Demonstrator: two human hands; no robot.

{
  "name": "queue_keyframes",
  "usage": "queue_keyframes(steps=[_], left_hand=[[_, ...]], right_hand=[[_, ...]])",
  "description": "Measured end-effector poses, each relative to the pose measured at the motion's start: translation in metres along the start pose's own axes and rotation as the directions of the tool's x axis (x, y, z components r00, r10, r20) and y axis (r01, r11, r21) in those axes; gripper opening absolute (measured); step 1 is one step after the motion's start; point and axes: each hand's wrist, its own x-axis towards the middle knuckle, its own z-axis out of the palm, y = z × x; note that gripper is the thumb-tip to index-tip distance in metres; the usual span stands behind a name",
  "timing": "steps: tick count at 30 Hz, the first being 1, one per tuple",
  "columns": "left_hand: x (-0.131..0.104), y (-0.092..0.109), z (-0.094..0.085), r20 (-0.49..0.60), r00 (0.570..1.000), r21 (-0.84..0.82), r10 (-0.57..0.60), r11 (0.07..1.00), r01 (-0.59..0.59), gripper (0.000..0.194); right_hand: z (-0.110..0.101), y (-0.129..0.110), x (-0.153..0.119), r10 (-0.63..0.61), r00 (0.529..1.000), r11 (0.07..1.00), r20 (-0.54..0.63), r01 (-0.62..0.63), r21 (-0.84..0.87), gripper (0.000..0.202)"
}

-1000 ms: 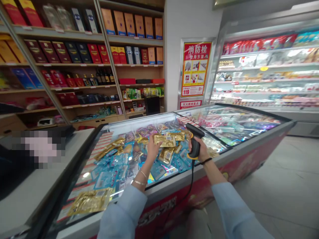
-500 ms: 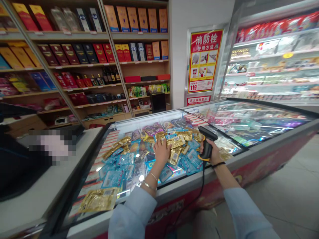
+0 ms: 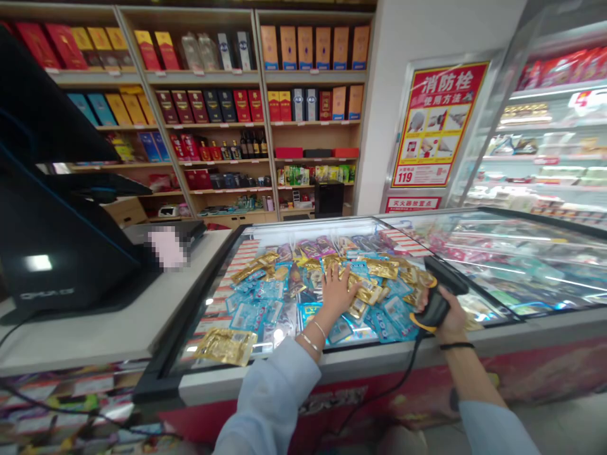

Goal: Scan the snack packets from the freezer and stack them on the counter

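Observation:
My left hand (image 3: 337, 292) rests with fingers spread on the pile of packets, beside a gold packet (image 3: 365, 289). In my right hand (image 3: 448, 316) is a black and yellow barcode scanner (image 3: 435, 297), its cable hanging down over the front edge. Blue packets (image 3: 249, 315) and more gold ones are strewn on the glass top of the freezer (image 3: 279, 335). One gold packet (image 3: 227, 345) lies apart near the front left corner.
On the left a black checkout terminal (image 3: 71, 253) stands on a pale counter (image 3: 175, 303). Shelves (image 3: 213, 78) of boxes and bottles line the back wall. A red and yellow poster (image 3: 439, 126) hangs behind the freezer, left of a lit display fridge (image 3: 559, 145).
The camera view has swung left, bringing more of the terminal and counter into sight. My left fingers are spread wider over the packets. The scanner is still in my right hand.

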Motion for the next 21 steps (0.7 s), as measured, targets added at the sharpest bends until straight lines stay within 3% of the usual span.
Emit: queue_keyframes(steps=[4, 7, 9, 12, 14, 16, 18, 21], left_hand=[[0.001, -0.001, 0.0, -0.001, 1.0, -0.005, -0.018, 1.0, 0.018, 0.075], [0.008, -0.002, -0.01, -0.006, 0.999, -0.046, -0.047, 0.998, 0.047, 0.075], [0.016, -0.005, -0.026, -0.02, 0.997, -0.07, -0.073, 0.995, 0.072, 0.076], [0.026, -0.02, -0.064, -0.084, 0.988, -0.087, -0.127, 0.989, 0.12, 0.078], [0.03, -0.042, -0.095, -0.166, 0.975, -0.1, -0.15, 0.986, 0.135, 0.077], [0.029, -0.078, -0.127, -0.249, 0.948, -0.144, -0.2, 0.975, 0.168, 0.074], [0.02, -0.125, -0.157, -0.323, 0.906, -0.224, -0.275, 0.952, 0.209, 0.071], [-0.001, -0.201, -0.191, -0.47, 0.804, -0.337, -0.365, 0.916, 0.219, 0.065]], right_hand=[[0.007, -0.003, -0.008, -0.018, 1.0, 1.0, -0.013, 0.018, -0.003, 0.032], [0.02, -0.009, -0.009, -0.037, 0.999, 0.999, 0.026, 0.038, -0.017, 0.032], [0.035, -0.013, -0.009, -0.046, 0.996, 0.999, 0.072, 0.048, -0.024, 0.032], [0.066, -0.017, -0.009, -0.059, 0.987, 0.998, 0.148, 0.061, -0.01, 0.032], [0.092, -0.014, -0.012, -0.057, 0.978, 0.998, 0.199, 0.055, 0.013, 0.032], [0.119, -0.006, -0.015, -0.033, 0.968, 0.999, 0.25, 0.024, 0.037, 0.032], [0.145, 0.005, -0.019, 0.002, 0.954, 0.998, 0.299, -0.02, 0.056, 0.032], [0.178, 0.024, -0.023, 0.062, 0.926, 0.995, 0.373, -0.086, 0.049, 0.031]])
